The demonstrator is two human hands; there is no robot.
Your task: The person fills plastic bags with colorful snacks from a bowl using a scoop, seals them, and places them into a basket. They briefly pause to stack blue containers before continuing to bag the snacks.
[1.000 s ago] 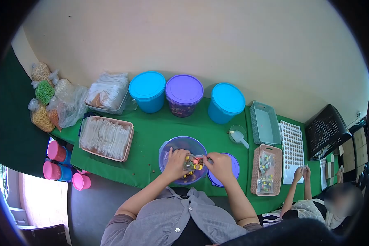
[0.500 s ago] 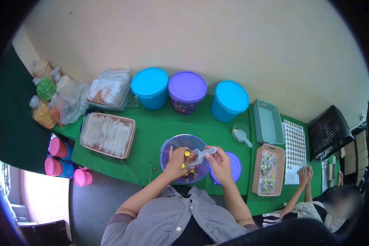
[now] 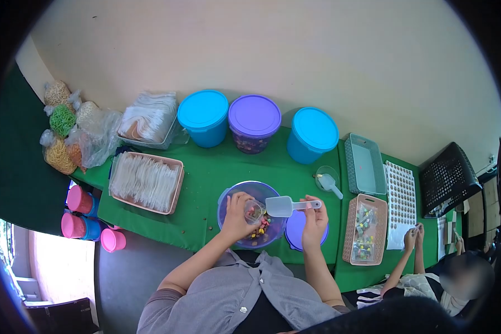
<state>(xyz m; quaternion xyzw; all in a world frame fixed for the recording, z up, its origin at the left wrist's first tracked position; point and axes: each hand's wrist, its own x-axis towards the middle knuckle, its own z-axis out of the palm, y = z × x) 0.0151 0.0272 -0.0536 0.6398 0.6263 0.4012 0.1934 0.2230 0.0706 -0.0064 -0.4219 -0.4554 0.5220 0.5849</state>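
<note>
The left hand [image 3: 235,214] grips a small clear bag [image 3: 254,210] over the purple bowl [image 3: 231,192] of coloured candies. At its 3 o'clock, the right hand [image 3: 315,220] pinches the handle of a clear plastic scoop [image 3: 280,206], bowl end beside the bag. Farther off at 12 o'clock stands a purple-lidded tub [image 3: 254,117].

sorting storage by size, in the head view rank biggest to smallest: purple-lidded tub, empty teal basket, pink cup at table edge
1. purple-lidded tub and teal basket: look much alike, unsure which is larger
2. pink cup: clearly smallest
</note>
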